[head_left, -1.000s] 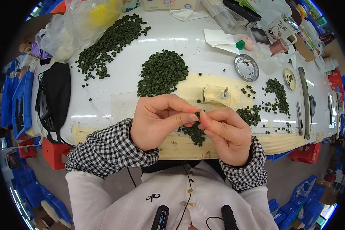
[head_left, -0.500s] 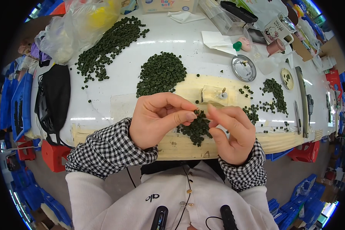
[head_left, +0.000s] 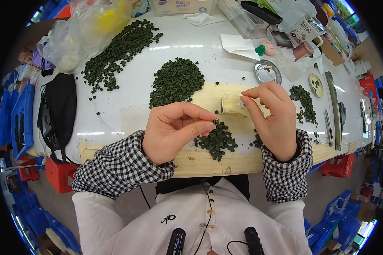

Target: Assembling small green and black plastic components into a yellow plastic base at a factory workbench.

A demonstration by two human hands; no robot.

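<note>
My left hand (head_left: 176,131) is closed in a pinch, with a small dark green piece (head_left: 215,122) at its fingertips. Below those fingertips a small pile of dark green ring-like pieces (head_left: 218,142) lies on the table. My right hand (head_left: 276,119) is pinched at the right end of a cream, taped block (head_left: 232,105). A bit of white shows at that hand's fingertips; the fingers hide what they grip. Behind my left hand sits a larger heap of the same green pieces (head_left: 176,80).
More green pieces spread at the far left (head_left: 119,53) and at the right (head_left: 303,102). A round metal lid (head_left: 267,73), a paper sheet (head_left: 239,46), a mug (head_left: 303,32) and a pink spool (head_left: 302,51) stand at the back right. Tweezers (head_left: 328,127) lie near a long metal bar (head_left: 334,110).
My right hand has moved away from my left hand, rightward and farther out, to the taped block, covering the short peg seen there before. My left hand has hardly moved.
</note>
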